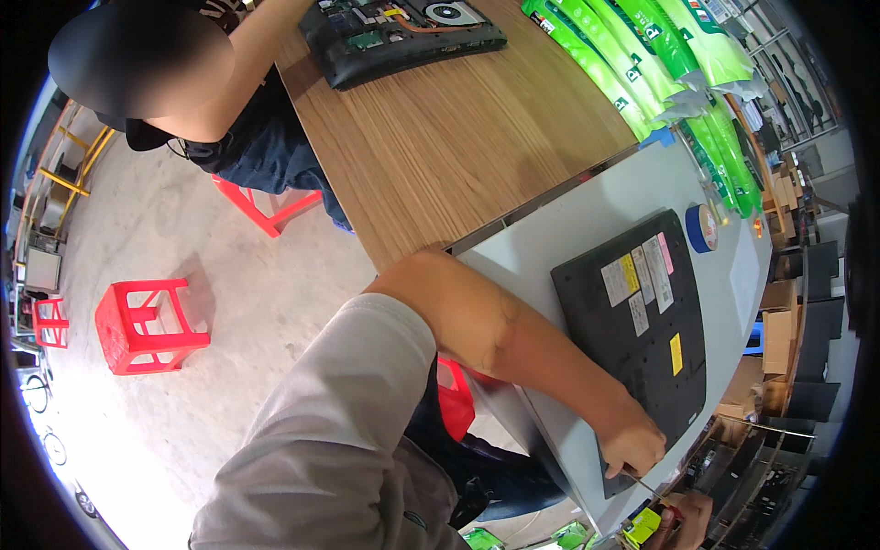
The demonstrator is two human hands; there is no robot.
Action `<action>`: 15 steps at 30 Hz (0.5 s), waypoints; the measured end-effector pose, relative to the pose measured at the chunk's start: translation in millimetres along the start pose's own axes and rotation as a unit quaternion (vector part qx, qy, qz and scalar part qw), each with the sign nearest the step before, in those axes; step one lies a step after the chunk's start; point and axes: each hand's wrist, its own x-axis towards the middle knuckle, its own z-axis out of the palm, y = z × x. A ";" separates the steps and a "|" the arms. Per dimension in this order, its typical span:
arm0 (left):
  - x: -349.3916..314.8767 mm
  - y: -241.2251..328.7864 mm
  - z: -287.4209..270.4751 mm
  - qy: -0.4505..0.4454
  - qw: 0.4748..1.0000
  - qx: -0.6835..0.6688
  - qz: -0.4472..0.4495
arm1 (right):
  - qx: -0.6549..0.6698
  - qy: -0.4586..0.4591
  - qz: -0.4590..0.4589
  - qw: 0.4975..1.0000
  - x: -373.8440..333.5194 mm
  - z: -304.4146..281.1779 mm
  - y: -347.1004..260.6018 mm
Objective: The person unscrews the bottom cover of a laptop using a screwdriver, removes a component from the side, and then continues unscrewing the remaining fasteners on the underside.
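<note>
Two hands of yours are close together: the right hand (689, 522) is wrapped around a thin tool (656, 494), and the left hand (632, 447) is curled at the near corner of the black laptop (657, 346), but I cannot tell if it pinches anything. That laptop lies bottom up on the gray table (550, 229). Blue tape (701, 228) sits just beside it. Farther off are green bags (632, 64) and an open laptop (390, 50) on the wood table (458, 137)
</note>
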 end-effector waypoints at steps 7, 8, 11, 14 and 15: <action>6.5 0.4 2.2 -0.011 0.999 -0.014 -0.047 | 0.010 0.022 0.022 0.999 -4.7 -4.9 8.0; 4.7 0.5 1.7 -0.005 0.999 -0.008 -0.048 | 0.018 0.022 0.019 0.999 -6.4 -5.6 10.6; -0.7 -2.6 4.3 0.009 0.999 0.024 -0.045 | 0.033 0.019 0.011 0.999 -10.5 -7.7 19.2; 0.4 -9.1 10.0 0.016 0.998 0.039 -0.042 | 0.005 0.020 -0.003 1.000 -14.1 -8.1 26.6; 2.8 -8.6 11.3 0.012 0.999 0.028 -0.033 | -0.022 0.025 -0.014 0.999 -15.6 -8.7 27.6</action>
